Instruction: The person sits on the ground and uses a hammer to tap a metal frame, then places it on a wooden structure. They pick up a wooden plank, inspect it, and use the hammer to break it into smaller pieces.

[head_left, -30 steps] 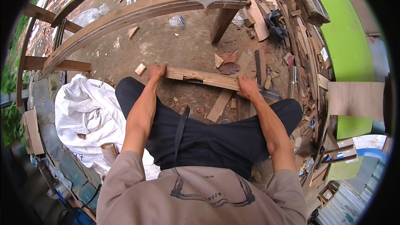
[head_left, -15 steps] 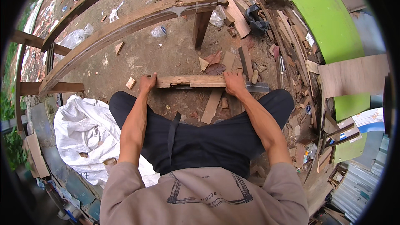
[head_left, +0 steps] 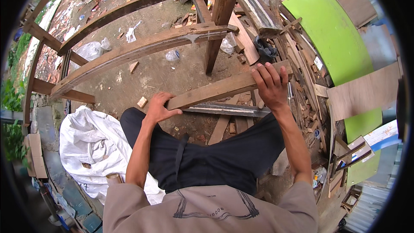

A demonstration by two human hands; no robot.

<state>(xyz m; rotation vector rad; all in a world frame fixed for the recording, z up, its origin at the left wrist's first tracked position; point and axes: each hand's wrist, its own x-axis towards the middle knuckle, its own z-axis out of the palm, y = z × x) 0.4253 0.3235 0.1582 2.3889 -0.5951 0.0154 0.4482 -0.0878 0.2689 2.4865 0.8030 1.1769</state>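
Open-air woodworking yard, roughly kept. The setting is indicated by the dirt-covered ground (head_left: 151, 72), the large timber frame (head_left: 142, 51) standing on the far left, and the scrap wood (head_left: 307, 56) heaped along the right. Beyond the heap lies a green panel (head_left: 330, 32); corrugated sheets (head_left: 368, 205) occupy the near right. Greenery (head_left: 12, 97), blurred at the left edge, is probably foliage.
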